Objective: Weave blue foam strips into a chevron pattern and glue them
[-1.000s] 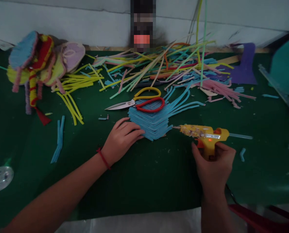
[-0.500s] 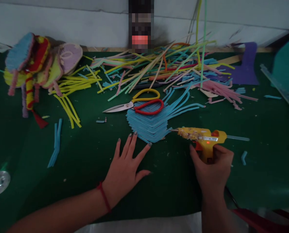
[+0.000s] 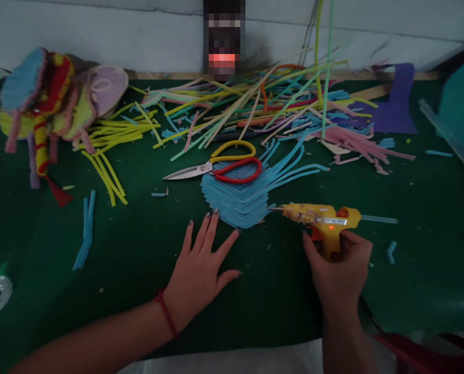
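A flat blue piece [image 3: 239, 205], built from bent pipe cleaners laid in V-shaped rows, lies on the green table. My left hand [image 3: 198, 265] rests palm down with fingers spread, its fingertips at the lower left edge of that piece. In my right hand [image 3: 339, 275] is a yellow hot glue gun [image 3: 321, 215], gripped by its handle, with an orange light lit and a clear glue stick [image 3: 380, 219] out of its back. The nozzle touches or nearly touches the piece's right edge. Scissors [image 3: 216, 163] with one yellow and one red handle lie across the top of the piece.
Behind spreads a heap of many-coloured pipe cleaners [image 3: 247, 104]. Fuzzy finished crafts [image 3: 52, 104] are piled at the left, near yellow strips [image 3: 107, 176] and loose blue ones [image 3: 85, 228]. Purple sheet material [image 3: 399, 114] lies at the back right.
The whole view has shifted very slightly. Both hands, the glue gun and the blue piece keep the same places relative to one another.
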Tool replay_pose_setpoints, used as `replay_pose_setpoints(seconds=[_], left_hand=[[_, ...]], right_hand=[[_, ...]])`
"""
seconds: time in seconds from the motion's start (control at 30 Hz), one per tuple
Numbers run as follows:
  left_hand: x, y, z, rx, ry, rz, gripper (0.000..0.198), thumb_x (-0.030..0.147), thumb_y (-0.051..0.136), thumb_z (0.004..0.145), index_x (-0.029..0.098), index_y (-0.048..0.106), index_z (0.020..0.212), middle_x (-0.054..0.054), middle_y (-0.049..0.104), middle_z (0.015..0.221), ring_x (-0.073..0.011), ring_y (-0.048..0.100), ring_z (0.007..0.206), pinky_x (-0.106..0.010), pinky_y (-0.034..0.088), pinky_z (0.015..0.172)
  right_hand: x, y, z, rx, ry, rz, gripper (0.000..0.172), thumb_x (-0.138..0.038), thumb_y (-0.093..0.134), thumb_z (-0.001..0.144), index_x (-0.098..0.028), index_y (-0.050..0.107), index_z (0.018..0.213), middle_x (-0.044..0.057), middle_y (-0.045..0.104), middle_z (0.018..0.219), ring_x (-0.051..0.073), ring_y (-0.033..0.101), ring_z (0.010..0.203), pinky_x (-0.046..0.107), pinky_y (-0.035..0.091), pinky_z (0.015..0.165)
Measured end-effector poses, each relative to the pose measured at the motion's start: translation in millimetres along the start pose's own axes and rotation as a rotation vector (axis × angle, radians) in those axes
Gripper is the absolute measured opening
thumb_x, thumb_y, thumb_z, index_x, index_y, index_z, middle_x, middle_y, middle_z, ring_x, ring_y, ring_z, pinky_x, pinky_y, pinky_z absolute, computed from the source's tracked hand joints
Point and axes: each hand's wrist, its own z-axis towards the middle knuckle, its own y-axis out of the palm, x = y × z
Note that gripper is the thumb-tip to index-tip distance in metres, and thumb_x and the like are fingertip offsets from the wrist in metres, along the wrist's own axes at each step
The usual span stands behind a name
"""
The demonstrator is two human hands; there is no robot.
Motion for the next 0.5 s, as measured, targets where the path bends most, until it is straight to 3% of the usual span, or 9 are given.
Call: replay_pose_setpoints(seconds=[0.5], left_hand=[[-1.1, 0.1, -2.2, 0.025, -0.001, -0.014, 0.065, 0.056, 0.049, 0.084, 0.03, 0.037, 0.142, -0.018, 0.028, 0.151, -0.039, 0.026, 0.138, -0.063, 0.029, 0.104]], right_hand=[[1.8, 1.0, 1.3, 0.008, -0.021, 0.022, 0.055, -0.045, 0.075, 0.061, -0.018, 0.047, 0.099, 0.007, 0.058, 0.093, 0.023, 0.061, 0.083, 0.036, 0.051, 0.069]])
